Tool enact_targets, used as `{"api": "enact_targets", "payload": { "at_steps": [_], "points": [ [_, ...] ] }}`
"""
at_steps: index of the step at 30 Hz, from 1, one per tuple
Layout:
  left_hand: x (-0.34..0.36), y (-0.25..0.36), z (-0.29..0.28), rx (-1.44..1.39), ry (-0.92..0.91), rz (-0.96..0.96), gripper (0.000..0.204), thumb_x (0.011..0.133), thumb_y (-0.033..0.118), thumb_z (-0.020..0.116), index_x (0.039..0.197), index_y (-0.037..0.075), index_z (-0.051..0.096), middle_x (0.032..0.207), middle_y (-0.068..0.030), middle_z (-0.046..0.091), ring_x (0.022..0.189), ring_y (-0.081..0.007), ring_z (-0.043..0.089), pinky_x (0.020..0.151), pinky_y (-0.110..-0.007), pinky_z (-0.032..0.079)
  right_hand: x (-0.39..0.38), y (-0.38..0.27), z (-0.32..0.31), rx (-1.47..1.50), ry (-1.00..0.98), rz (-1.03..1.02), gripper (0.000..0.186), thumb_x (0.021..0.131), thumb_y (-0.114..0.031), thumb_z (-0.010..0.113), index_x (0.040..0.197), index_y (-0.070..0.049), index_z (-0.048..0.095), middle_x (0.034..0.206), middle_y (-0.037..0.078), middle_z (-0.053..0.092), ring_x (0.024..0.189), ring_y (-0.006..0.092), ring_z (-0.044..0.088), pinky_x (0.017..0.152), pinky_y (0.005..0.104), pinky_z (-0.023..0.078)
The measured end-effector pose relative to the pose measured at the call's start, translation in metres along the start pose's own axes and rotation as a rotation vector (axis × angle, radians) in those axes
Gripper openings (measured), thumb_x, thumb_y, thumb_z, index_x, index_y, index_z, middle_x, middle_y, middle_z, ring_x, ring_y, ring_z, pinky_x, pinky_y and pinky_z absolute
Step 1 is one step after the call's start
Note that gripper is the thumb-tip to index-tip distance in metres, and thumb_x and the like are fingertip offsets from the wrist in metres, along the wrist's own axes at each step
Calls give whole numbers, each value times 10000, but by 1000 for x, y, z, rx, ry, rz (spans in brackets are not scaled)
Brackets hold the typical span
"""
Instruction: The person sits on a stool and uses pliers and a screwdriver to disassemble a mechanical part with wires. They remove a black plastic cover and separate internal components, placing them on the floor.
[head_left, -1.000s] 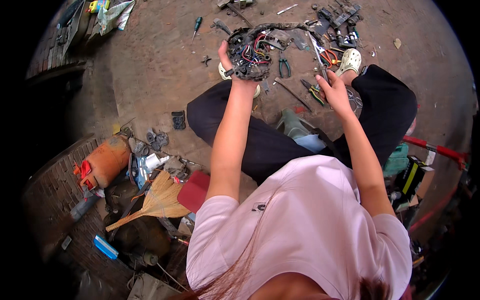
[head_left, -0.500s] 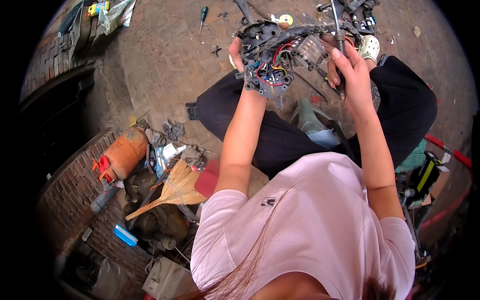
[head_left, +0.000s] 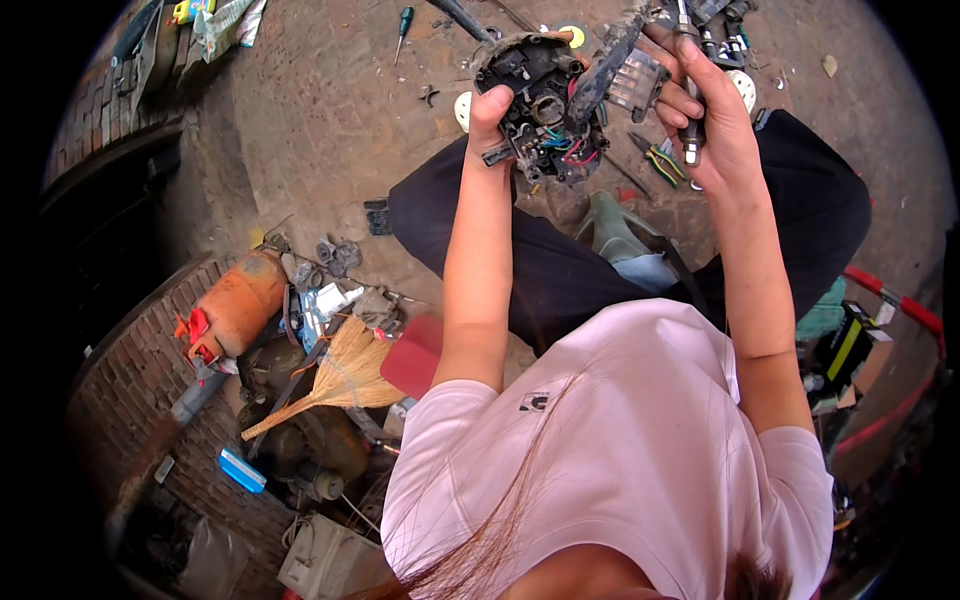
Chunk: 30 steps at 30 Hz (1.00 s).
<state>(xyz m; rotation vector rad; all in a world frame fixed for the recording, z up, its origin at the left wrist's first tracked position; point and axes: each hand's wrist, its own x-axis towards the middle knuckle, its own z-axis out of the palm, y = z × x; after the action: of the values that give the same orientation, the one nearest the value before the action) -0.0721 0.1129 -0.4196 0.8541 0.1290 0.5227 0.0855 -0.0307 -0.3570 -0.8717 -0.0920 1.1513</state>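
My left hand (head_left: pixel 488 122) is closed round the side of a dirty black plastic housing (head_left: pixel 525 75), its thumb on the rim. Coloured wires (head_left: pixel 560 140) show inside the housing. A thick black-wrapped cable (head_left: pixel 608 65) runs up from it toward my right hand. That right hand (head_left: pixel 722 120) grips a screwdriver (head_left: pixel 692 140), handle end toward me and shaft pointing away. Beside its fingers hangs a clear-covered block (head_left: pixel 637 82); whether the fingers pinch the block or cable is partly hidden.
Pliers (head_left: pixel 662 162) with yellow-green handles lie on the ground between my legs. Another screwdriver (head_left: pixel 403 35) lies farther off, left. Dark parts (head_left: pixel 715 40) are at far right. On the left are a straw broom (head_left: pixel 345 370), an orange gas cylinder (head_left: pixel 238 300) and a brick wall (head_left: pixel 140 400).
The housing has turned in my left hand, now showing more of its inside, with the thumb over its rim. The cable tilts more upright. My right hand has shifted slightly, uncovering the pliers.
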Motion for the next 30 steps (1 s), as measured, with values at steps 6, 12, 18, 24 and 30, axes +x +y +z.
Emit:
{"api": "enact_targets", "payload": {
  "at_steps": [6, 12, 18, 24, 30],
  "points": [
    [-6, 6, -2, 247, 59, 169, 649, 715, 232, 699, 1243, -102, 520, 1110, -169, 644, 982, -222, 643, 875, -339, 515, 8, -11, -25, -185, -166, 10, 458, 885, -293, 680, 1199, -1, 519, 827, -36, 545, 502, -8, 349, 470, 169, 332],
    [-8, 8, -5, 519, 173, 330, 618, 714, 187, 688, 1249, -78, 530, 1093, -126, 652, 962, -168, 627, 884, -301, 485, -13, -21, 4, -551, -78, -92, 361, 799, -218, 754, 1048, 0, 611, 674, -48, 505, 471, 17, 351, 461, 190, 291],
    [-10, 4, -11, 334, 384, 419, 635, 767, 293, 636, 1256, -81, 484, 1104, -191, 630, 952, -243, 644, 828, -360, 541, -39, -10, 11, -369, -83, -265, 280, 788, -113, 744, 1000, 7, 605, 886, 76, 642, 508, 46, 414, 462, 196, 335],
    [-5, 6, -6, 113, 440, 446, 633, 791, 373, 611, 1245, -50, 485, 1115, -211, 612, 952, -306, 651, 785, -423, 573, -51, 2, -4, -217, -14, -344, 287, 827, -102, 705, 1052, 30, 584, 984, 113, 635, 489, 45, 379, 510, 218, 379],
    [-6, 14, -2, 227, 453, 576, 742, 769, 395, 639, 1332, -34, 414, 1181, -190, 578, 1034, -298, 617, 836, -419, 553, -71, 23, -6, -140, 42, -249, 292, 839, -94, 693, 1078, 19, 571, 978, 115, 635, 492, 51, 371, 545, 235, 393]
  ]
}}
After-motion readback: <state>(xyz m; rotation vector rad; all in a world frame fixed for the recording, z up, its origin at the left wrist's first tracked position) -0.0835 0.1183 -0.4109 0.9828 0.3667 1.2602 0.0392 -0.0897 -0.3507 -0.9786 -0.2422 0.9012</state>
